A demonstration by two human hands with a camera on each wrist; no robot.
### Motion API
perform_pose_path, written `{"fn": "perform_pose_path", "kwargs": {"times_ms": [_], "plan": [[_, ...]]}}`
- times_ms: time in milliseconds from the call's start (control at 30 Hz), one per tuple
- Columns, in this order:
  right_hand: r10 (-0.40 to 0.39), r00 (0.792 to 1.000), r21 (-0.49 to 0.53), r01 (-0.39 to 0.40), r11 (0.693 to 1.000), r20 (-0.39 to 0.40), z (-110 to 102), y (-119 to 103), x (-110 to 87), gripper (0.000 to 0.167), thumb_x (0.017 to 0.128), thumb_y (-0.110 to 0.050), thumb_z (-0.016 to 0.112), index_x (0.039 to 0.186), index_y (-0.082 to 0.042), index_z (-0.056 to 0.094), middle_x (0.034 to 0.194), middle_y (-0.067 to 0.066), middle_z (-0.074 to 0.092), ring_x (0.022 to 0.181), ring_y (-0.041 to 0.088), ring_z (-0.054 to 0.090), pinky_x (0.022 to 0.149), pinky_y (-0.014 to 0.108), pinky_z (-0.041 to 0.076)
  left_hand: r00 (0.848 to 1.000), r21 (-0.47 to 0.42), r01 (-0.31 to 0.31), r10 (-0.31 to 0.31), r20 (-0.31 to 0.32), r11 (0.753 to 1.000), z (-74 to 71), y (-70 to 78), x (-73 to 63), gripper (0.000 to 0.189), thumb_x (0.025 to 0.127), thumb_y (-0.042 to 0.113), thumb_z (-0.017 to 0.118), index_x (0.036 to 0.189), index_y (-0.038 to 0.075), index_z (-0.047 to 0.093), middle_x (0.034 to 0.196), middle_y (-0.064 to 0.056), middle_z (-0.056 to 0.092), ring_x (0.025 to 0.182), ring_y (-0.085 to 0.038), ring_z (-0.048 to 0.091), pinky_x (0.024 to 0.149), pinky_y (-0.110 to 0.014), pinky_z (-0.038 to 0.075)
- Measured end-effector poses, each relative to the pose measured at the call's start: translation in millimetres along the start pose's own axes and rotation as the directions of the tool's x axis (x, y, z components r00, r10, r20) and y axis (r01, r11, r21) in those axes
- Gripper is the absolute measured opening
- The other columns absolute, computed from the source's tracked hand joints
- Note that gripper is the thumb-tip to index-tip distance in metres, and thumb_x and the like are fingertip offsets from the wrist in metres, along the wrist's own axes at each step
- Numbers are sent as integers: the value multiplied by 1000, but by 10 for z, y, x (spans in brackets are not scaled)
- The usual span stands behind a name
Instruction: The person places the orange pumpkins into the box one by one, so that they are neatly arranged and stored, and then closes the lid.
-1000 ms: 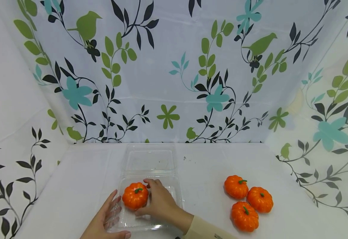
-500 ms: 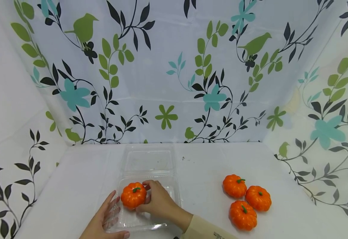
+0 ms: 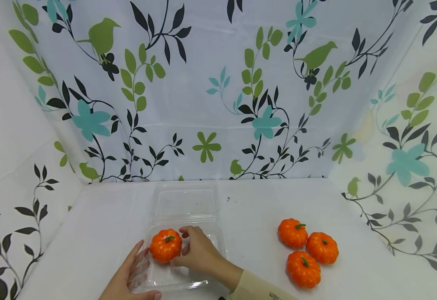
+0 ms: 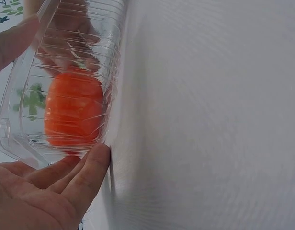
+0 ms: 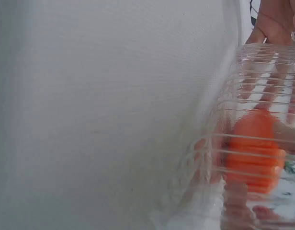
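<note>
Head: the ribbed orange pumpkin (image 3: 165, 246) has stayed in the far left corner of the clear plastic box (image 3: 186, 204); the right hand (image 3: 200, 252) curves at its right side, grip uncertain. Left wrist: the left hand's (image 4: 47, 196) straight fingers touch the box. Right wrist: the pumpkin shows through plastic.

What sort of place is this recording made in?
Probably a makeshift recording booth: leaf-print fabric hangs behind and along both sides of a white tabletop, where a clear plastic container and four orange pumpkins sit.
</note>
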State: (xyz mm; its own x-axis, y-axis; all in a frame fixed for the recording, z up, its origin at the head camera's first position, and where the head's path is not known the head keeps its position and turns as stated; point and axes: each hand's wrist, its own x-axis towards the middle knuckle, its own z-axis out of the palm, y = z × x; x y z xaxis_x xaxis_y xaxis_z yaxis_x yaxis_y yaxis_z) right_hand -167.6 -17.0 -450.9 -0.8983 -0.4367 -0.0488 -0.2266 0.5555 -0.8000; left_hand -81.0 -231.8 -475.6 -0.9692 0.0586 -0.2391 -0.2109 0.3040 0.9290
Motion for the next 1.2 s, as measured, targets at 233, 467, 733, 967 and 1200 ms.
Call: {"fn": "perform_pose_path", "kwargs": {"times_ms": [233, 467, 733, 967, 1200], "plan": [[-49, 998, -121, 42, 992, -50, -73, -23, -120, 84, 73, -35, 91, 142, -13, 49, 129, 2, 53, 88, 6, 58, 72, 20, 50, 1000, 19, 11, -11, -5, 1000, 4, 10, -14, 130, 71, 30, 94, 163, 22, 3, 163, -26, 22, 141, -49, 37, 102, -55, 47], [-236, 964, -152, 217, 964, -119, -225, -70, -274, 82, 77, -31, 90, 145, -20, 45, 137, -3, 46, 105, 11, 60, 80, 23, 54, 1000, -7, 9, -9, -8, 1000, 7, 28, -27, 130, 71, 26, 94, 163, 22, 3, 163, -26, 22, 141, -50, 36, 102, -53, 48], [-354, 916, -167, 326, 931, -189, -525, -49, -443, 84, 76, -31, 91, 146, -24, 44, 144, -7, 40, 117, 10, 53, 94, 27, 54, 999, 3, 52, -52, -16, 999, 10, 75, -41, 136, 65, 35, 96, 164, 25, 2, 163, -24, 22, 141, -49, 36, 102, -54, 47], [-312, 914, -162, 277, 947, -261, -814, 9, -598, 89, 74, -32, 92, 148, -34, 41, 147, -13, 37, 123, 9, 49, 98, 36, 53, 997, 17, 74, -74, -27, 997, 10, 66, -44, 141, 61, 37, 97, 164, 28, 2, 164, -21, 22, 142, -47, 36, 102, -55, 47], [-276, 899, -184, 224, 957, -339, -1047, 133, -759, 94, 71, -32, 94, 148, -41, 40, 147, -17, 36, 126, 10, 48, 103, 39, 51, 996, 8, 80, -79, -33, 997, 18, 67, -52, 142, 58, 39, 98, 163, 29, 3, 164, -20, 24, 142, -47, 37, 99, -54, 50]]}}
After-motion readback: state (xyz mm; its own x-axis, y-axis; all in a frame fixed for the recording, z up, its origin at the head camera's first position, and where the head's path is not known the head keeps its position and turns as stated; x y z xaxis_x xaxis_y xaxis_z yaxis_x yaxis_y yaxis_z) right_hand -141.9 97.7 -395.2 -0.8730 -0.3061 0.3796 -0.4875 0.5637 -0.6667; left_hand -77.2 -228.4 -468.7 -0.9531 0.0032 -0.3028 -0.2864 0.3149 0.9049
